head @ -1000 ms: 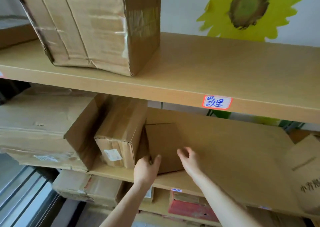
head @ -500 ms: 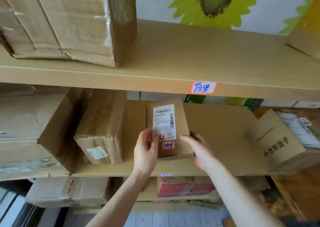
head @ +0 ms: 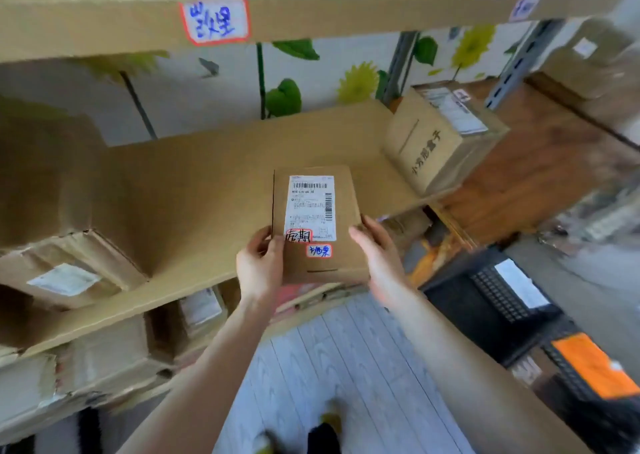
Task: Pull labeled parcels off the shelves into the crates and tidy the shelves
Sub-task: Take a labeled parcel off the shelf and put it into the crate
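Note:
A small flat cardboard parcel (head: 317, 242) is held in front of the middle shelf (head: 194, 190), its face toward me. It carries a white shipping label and two red-bordered handwritten stickers. My left hand (head: 260, 263) grips its left edge with the thumb on the front. My right hand (head: 379, 256) holds the right edge, fingers behind. A black crate (head: 485, 301) with a white parcel inside stands on the floor at the right. Another black crate (head: 588, 381) holds an orange item.
A printed cardboard box (head: 436, 138) sits at the shelf's right end. Larger boxes (head: 69, 270) fill its left part. More parcels lie on the lower shelf (head: 145, 339). The upper shelf edge bears a handwritten tag (head: 214, 21). A darker wooden shelf (head: 540, 163) stands at right. Grey plank floor lies below.
The parcel was lifted off the middle shelf, turned label-up and drawn toward me with both hands. The view swung down and to the right, showing the crates.

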### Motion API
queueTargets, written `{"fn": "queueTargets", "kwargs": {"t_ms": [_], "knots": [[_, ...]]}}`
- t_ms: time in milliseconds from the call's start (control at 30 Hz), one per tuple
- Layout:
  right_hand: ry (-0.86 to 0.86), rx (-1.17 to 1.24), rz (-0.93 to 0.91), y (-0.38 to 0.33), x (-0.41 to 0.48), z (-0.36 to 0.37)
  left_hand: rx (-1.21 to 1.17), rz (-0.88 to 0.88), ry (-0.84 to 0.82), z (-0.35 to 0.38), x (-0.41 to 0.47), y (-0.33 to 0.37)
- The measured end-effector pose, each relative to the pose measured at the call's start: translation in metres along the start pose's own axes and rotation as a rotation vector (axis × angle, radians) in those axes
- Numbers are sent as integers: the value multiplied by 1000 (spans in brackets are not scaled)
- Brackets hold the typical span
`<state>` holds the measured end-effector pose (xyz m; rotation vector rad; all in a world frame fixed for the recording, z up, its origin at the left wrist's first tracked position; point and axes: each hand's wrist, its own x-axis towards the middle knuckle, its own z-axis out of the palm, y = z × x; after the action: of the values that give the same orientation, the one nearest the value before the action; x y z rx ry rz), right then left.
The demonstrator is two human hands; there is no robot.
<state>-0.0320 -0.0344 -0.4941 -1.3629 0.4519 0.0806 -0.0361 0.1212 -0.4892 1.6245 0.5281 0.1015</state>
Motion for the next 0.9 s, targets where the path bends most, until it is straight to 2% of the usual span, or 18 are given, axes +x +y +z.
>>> {"fn": "queueTargets", "kwargs": {"t_ms": [100,267,367,500,600,700,900], "knots": [[132,-4,-33,16,-21,-60,-10,-30,-77,40,-36,-16],[319,29,-26,42,-59,-194,36,-100,-392,133,-114,-46],[448,76,44,57,-85,-295,86,-198,-641,210,-173,-67],[577,109,130,79,-122,-441,136,-405,-858,315,-263,-97],[673,120,218,92,-147,-525,176,-529,-937,376,-319,-122],[715,153,331,109,-154,-587,219,-631,-926,430,-355,-150],[773,321,499,162,-112,-688,480,-718,-1086,545,-371,-220]]}}
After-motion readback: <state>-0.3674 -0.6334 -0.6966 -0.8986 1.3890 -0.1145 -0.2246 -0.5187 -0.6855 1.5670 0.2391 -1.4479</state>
